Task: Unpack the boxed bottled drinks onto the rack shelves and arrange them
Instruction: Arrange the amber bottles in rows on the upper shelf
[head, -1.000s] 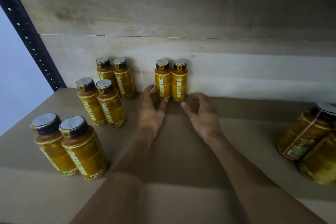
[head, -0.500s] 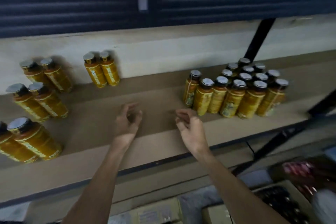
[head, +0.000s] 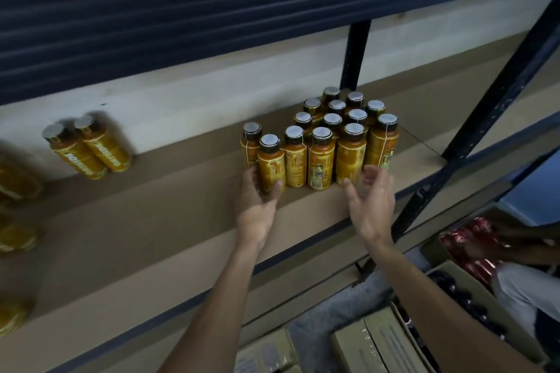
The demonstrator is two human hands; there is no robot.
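Head view, centre frame: my left hand [head: 257, 201] wraps the front-left bottle [head: 271, 165]; my right hand [head: 371, 206], fingers loose, holds nothing just beside the bottle cluster [head: 321, 160].

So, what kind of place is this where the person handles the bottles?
Probably a stockroom or warehouse: a dark metal rack with plain board shelves, many identical orange bottles grouped on one shelf, and cardboard boxes on the floor below.

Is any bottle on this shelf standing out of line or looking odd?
Nothing is spilled or fallen. In the cluster of bottles, labels face different ways, and the front-left bottle, gripped by the left hand, stands slightly forward of its row.
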